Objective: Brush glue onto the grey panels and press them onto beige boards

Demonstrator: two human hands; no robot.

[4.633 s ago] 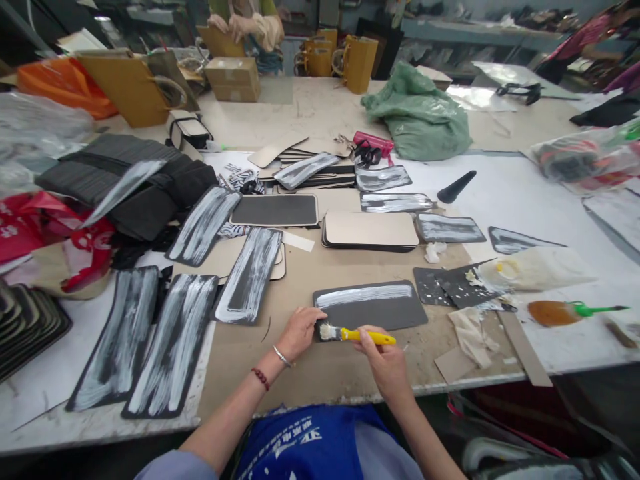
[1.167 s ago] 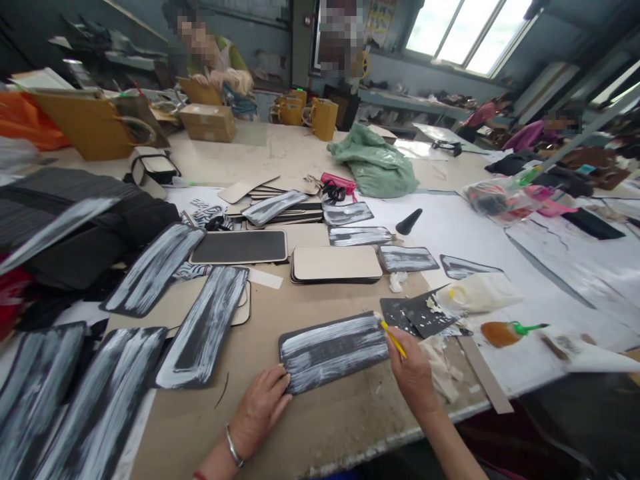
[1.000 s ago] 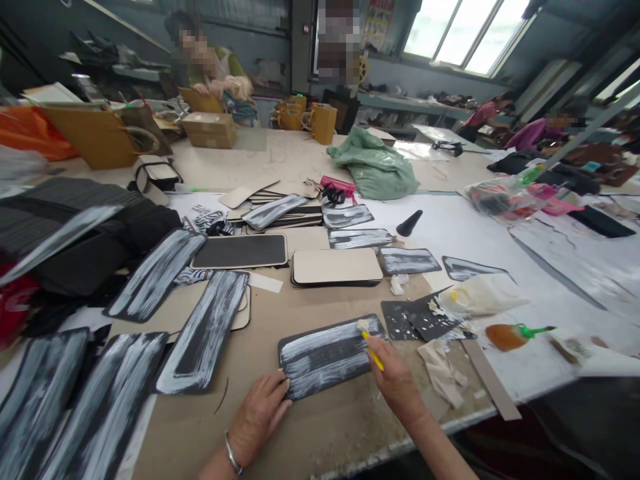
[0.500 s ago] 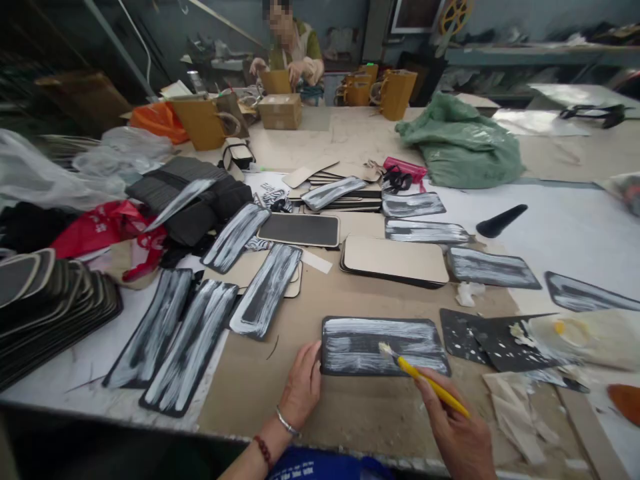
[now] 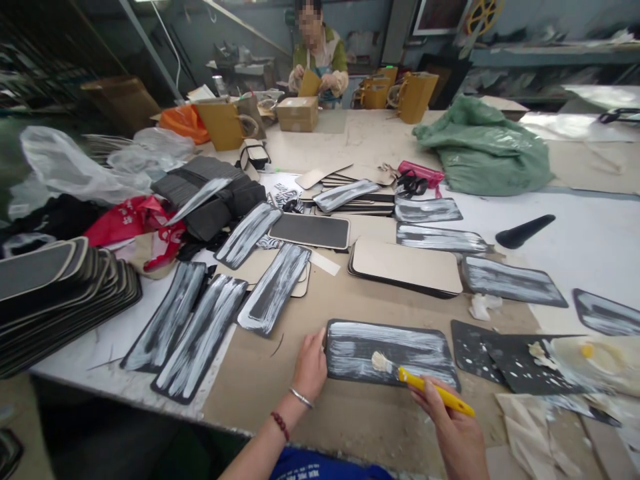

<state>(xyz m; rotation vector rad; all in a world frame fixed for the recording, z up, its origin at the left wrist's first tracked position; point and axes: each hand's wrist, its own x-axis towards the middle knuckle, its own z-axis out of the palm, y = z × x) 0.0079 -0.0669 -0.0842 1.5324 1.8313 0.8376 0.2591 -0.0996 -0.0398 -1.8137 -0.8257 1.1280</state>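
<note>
— Largest?
— Panel (image 5: 400, 341), dark, white-streaked, lower frame, right of centre.
— Next?
— Right hand (image 5: 455, 423), clasped round yellow brush (image 5: 419, 383). Left hand (image 5: 310, 367), at panel's left edge; pinching or touching, cannot tell.
— Smallest?
— Said brush, bristles over panel.

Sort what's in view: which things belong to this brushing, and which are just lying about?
Apparently in the job:
yellow-handled brush
streaked panel beneath it
other white-streaked panels

Seemingly just lying about:
green bag
orange bag
pink item
black tapered piece
</note>
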